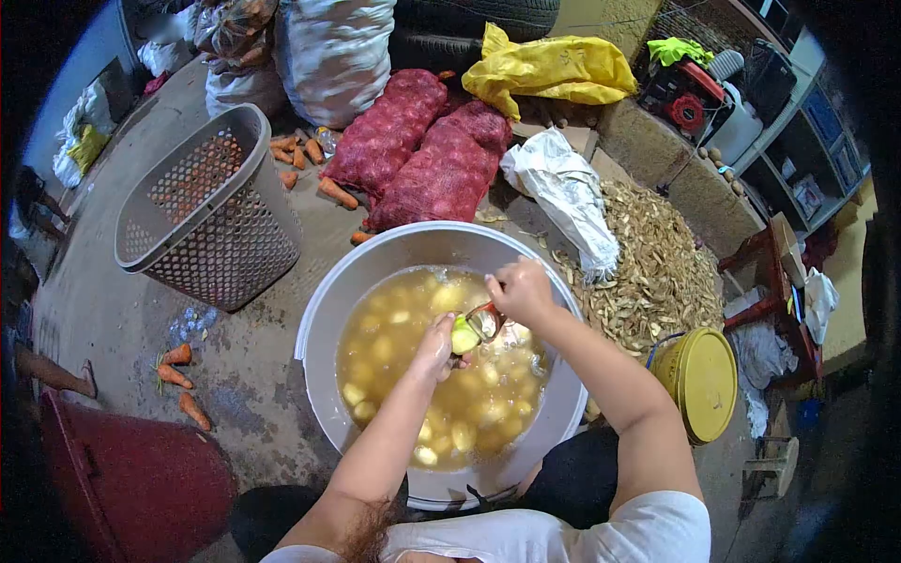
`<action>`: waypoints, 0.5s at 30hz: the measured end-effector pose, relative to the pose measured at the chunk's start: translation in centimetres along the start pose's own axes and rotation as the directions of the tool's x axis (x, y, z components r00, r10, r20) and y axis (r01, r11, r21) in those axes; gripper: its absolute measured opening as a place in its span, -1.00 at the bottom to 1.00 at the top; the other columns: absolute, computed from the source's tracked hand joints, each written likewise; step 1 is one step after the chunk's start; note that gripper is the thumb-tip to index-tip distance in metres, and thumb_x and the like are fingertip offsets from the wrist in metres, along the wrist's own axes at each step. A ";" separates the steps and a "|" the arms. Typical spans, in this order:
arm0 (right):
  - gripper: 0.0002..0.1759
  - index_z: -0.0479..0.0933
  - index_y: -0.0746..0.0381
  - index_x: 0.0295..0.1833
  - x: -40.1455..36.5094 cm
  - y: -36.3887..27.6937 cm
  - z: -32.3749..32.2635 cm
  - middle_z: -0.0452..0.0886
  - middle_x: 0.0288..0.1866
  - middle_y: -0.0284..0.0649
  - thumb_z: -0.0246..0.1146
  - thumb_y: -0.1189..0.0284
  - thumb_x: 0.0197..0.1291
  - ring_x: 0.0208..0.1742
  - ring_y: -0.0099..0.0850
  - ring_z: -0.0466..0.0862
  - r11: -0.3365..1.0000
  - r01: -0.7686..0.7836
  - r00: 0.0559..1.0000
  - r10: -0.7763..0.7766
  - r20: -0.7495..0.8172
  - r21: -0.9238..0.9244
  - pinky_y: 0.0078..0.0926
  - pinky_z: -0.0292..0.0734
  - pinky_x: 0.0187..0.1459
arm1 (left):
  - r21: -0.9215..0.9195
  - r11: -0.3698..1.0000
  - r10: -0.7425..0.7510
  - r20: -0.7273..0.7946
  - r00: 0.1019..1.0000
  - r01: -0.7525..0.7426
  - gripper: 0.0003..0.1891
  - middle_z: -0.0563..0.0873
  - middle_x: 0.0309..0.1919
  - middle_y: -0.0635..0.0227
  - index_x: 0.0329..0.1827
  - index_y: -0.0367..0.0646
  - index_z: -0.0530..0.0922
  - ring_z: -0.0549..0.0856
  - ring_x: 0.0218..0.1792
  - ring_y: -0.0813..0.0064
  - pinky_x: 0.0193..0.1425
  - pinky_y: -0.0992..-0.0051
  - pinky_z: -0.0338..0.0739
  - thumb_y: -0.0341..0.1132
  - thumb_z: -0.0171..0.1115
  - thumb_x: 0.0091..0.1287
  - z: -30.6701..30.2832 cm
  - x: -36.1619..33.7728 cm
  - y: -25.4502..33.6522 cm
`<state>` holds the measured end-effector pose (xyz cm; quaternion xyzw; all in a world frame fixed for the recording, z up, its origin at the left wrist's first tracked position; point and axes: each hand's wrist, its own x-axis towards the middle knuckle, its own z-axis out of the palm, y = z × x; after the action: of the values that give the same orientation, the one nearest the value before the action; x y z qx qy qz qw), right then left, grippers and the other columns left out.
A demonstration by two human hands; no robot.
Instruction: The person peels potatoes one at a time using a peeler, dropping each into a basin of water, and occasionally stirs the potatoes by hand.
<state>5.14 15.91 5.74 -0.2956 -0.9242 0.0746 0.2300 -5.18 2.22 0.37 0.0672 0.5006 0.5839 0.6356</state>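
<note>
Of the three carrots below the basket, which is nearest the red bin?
The lowest carrot in view; the other two lie higher, closer to the basket.

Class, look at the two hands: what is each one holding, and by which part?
The left hand holds a potato around its left side; the right hand grips a peeler by its red handle.

Yellowish pieces (382,350) deep in cloudy water (375,324) were blurred. Tall white sack (333,66) was cut by top edge. Left hand (435,347): some fingers were hidden behind held piece (464,336).
</note>
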 end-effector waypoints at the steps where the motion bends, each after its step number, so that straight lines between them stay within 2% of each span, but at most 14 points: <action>1: -0.70 0.53 0.21 -0.69 0.1 -0.6 -0.2 0.53 -0.67 -0.16 0.14 0.27 -0.06 -0.50 -0.21 0.48 0.997 0.060 0.998 -0.059 0.017 -0.043 -0.24 0.32 -0.37 | 0.002 1.000 -0.001 0.000 1.000 0.001 -0.72 0.51 -0.58 0.30 -0.06 -0.07 0.35 0.42 -0.77 0.50 -0.76 0.53 0.29 -0.15 -0.27 0.39 0.0 0.0 0.0; 2: -0.70 0.51 0.21 -0.71 0.1 -0.9 -0.3 0.51 -0.68 -0.18 0.14 0.28 -0.06 -0.49 -0.24 0.46 0.989 0.120 0.992 -0.118 0.037 -0.085 -0.26 0.29 -0.37 | -0.004 1.000 -0.006 -0.006 1.000 0.006 -0.72 0.52 -0.58 0.29 -0.05 -0.07 0.35 0.42 -0.77 0.50 -0.76 0.54 0.28 -0.15 -0.27 0.39 0.1 0.0 -0.1; 9: -0.69 0.53 0.22 -0.70 -0.2 -0.4 0.5 0.53 -0.67 -0.17 0.14 0.28 -0.05 -0.49 -0.21 0.48 0.991 0.109 0.994 -0.107 0.031 -0.083 -0.23 0.29 -0.38 | -0.010 1.000 -0.003 0.001 1.000 0.003 -0.73 0.53 -0.55 0.29 -0.08 -0.06 0.35 0.41 -0.78 0.51 -0.77 0.56 0.24 -0.15 -0.28 0.40 -0.2 0.1 -0.3; 11: -0.69 0.53 0.22 -0.69 -0.1 -0.1 0.4 0.54 -0.65 -0.16 0.13 0.28 -0.05 -0.49 -0.19 0.49 0.997 -0.038 0.990 0.046 0.133 -0.067 -0.22 0.30 -0.39 | 0.001 1.000 -0.013 -0.016 1.000 0.013 -0.73 0.53 -0.55 0.29 -0.09 -0.06 0.35 0.40 -0.78 0.51 -0.76 0.56 0.24 -0.15 -0.28 0.40 -0.3 0.1 -0.3; 15: -0.69 0.53 0.22 -0.69 -0.2 0.1 0.4 0.55 -0.64 -0.15 0.13 0.28 -0.04 -0.48 -0.18 0.50 0.997 -0.039 0.991 0.048 0.121 -0.074 -0.20 0.30 -0.40 | -0.009 0.999 -0.032 -0.016 0.999 0.032 -0.75 0.53 -0.55 0.31 -0.10 -0.04 0.36 0.41 -0.77 0.52 -0.76 0.58 0.24 -0.15 -0.27 0.40 -0.4 0.5 -0.6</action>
<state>5.17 15.90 5.32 -0.3185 -0.9320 0.0648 0.1603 -5.12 2.23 -0.53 0.0516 0.5040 0.5765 0.6411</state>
